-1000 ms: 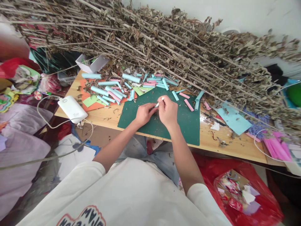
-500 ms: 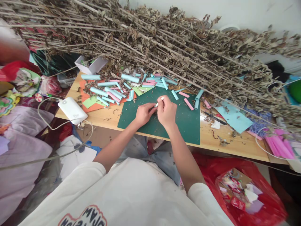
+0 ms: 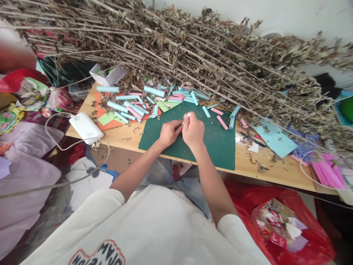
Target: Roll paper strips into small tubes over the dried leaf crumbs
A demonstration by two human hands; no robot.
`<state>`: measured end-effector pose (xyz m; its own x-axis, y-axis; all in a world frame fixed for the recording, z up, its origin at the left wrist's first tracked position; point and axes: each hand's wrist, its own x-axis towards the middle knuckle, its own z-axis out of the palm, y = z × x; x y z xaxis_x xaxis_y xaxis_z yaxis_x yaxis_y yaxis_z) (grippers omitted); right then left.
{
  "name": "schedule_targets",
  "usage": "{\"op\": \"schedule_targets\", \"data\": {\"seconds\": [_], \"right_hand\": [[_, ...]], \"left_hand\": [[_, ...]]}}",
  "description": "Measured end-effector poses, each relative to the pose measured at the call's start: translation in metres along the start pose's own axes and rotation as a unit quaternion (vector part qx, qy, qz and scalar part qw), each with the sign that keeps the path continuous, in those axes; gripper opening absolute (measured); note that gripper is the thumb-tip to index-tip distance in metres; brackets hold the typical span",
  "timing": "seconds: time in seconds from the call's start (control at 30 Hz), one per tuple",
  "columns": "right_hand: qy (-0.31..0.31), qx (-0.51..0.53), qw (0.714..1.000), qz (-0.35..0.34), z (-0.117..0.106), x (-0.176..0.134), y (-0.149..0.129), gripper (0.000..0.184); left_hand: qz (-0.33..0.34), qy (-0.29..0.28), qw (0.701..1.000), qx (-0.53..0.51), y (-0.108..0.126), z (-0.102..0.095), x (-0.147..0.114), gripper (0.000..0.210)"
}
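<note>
My left hand [image 3: 169, 134] is closed above the green cutting mat [image 3: 217, 147], its thumb and forefinger pinched together. What they pinch, if anything, is too small to make out. Close beside it on the right, my right hand [image 3: 193, 129] is wrapped round a slim white object [image 3: 188, 115]. Only its white end shows above the fist, with a small bit at the left fingertips. Rolled blue paper tubes [image 3: 154, 91] and pink paper tubes [image 3: 222, 122] lie scattered beyond my hands, some on the mat's far edge.
Dried leafy stalks [image 3: 176, 48] cover the back of the wooden table [image 3: 121, 141]. A white power bank [image 3: 86, 128] with a cable lies at the left. Blue paper [image 3: 275, 138] and a black pen-like tool [image 3: 252, 140] lie right. Below hangs a red bag [image 3: 311, 228] of scraps.
My right hand has shifted slightly left and turned, so less of the white object shows between my hands. My left hand stays nearly in place; the view has moved slightly.
</note>
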<state>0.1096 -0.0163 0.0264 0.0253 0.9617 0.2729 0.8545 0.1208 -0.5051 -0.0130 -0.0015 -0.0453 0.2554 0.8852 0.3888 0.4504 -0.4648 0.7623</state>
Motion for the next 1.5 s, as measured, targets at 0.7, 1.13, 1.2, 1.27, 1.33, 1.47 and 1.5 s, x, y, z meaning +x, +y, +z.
{"op": "schedule_targets", "data": {"seconds": [0.7, 1.13, 1.2, 1.27, 1.33, 1.47, 1.5], "right_hand": [[0.018, 0.053, 0.998, -0.034, 0.0018, -0.0005, 0.0049, 0.031], [-0.012, 0.034, 0.998, -0.042, -0.0064, 0.0040, 0.0075, 0.031], [-0.016, 0.023, 0.999, -0.040, -0.0050, 0.0042, 0.0069, 0.031], [-0.017, 0.021, 0.998, -0.048, -0.0036, 0.0042, 0.0064, 0.031], [-0.015, 0.030, 0.998, -0.057, -0.0025, 0.0039, 0.0067, 0.032], [0.003, 0.057, 0.997, -0.054, -0.0030, 0.0019, 0.0084, 0.033], [0.000, 0.062, 0.996, -0.058, -0.0038, 0.0013, 0.0085, 0.033]], "left_hand": [[-0.005, 0.001, 1.000, 0.005, -0.0006, 0.0004, 0.0003, 0.030], [-0.008, 0.000, 1.000, 0.003, -0.0007, 0.0006, 0.0008, 0.029], [-0.007, 0.000, 1.000, 0.002, -0.0010, 0.0007, 0.0008, 0.029], [-0.006, 0.001, 1.000, 0.003, -0.0012, 0.0007, 0.0008, 0.030], [-0.007, 0.004, 1.000, 0.003, -0.0013, 0.0007, 0.0009, 0.030], [0.000, 0.001, 1.000, 0.001, -0.0007, 0.0008, 0.0007, 0.029], [0.000, 0.001, 1.000, 0.002, -0.0005, 0.0009, 0.0005, 0.029]]}}
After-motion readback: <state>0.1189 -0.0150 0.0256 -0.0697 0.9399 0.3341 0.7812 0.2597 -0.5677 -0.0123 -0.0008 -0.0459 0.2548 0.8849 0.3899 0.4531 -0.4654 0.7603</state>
